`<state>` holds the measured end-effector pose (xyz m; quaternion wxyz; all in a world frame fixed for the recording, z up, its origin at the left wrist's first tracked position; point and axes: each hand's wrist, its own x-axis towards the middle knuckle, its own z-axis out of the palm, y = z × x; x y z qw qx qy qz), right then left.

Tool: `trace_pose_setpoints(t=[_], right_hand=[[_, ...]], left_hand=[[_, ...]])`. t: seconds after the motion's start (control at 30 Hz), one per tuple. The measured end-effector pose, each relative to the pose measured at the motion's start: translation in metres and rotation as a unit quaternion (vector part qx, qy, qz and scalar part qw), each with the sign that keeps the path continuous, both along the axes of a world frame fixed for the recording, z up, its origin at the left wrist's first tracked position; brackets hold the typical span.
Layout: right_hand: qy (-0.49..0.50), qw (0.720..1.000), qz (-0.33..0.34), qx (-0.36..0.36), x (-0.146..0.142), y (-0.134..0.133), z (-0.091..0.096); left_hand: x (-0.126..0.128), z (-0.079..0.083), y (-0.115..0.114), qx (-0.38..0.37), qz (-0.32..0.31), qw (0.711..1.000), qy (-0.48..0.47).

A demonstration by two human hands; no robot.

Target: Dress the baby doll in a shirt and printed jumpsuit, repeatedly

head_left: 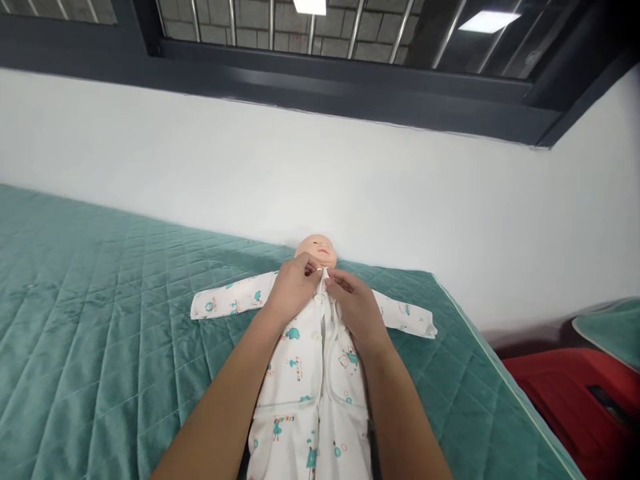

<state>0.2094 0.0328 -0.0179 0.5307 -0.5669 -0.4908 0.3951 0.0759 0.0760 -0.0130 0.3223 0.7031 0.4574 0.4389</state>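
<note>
A baby doll (317, 248) lies on its back, its head close to the wall. It wears a white baby romper (300, 373) with green and brown animal prints, both sleeves stretched out sideways. The front opening runs down the middle, with its two edges slightly apart below the neck. My left hand (299, 283) pinches one collar edge just under the doll's chin. Opposite it, my right hand (356, 300) pinches the other edge at the neckline. A pale button (317, 337) shows on the left front edge. My forearms cover parts of the romper's sides.
Beneath the doll spreads a green quilted cover (125, 300), ending in a piped edge on the right. A white wall (300, 167) rises behind, under a dark window frame (300, 80). Beyond the right edge is a red object (570, 393).
</note>
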Motion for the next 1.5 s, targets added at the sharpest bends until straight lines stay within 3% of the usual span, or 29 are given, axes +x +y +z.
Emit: trace_pose_setpoints(t=[0.17, 0.37, 0.77, 1.1, 1.37, 1.5], right_hand=[[0.054, 0.997, 0.046, -0.011, 0.01, 0.001, -0.005], [0.034, 0.995, 0.093, -0.029, 0.013, 0.003, -0.002], [-0.092, 0.99, 0.102, -0.035, 0.01, 0.003, 0.003], [-0.112, 0.989, 0.076, -0.055, 0.003, -0.001, 0.013], [-0.096, 0.992, 0.077, -0.04, 0.004, 0.0, 0.009], [-0.13, 0.989, 0.065, -0.03, 0.001, -0.001, 0.007]], left_hand=[[-0.002, 0.0, 0.0, -0.012, -0.007, 1.0, 0.0], [-0.004, -0.001, 0.0, 0.006, -0.043, 0.999, 0.015], [-0.001, 0.002, -0.004, -0.036, -0.058, 0.997, 0.024], [-0.004, 0.003, -0.002, -0.119, -0.075, 0.988, -0.071], [-0.004, -0.004, 0.003, -0.032, -0.041, 0.996, 0.067], [-0.003, -0.004, 0.003, -0.036, -0.027, 0.994, 0.1]])
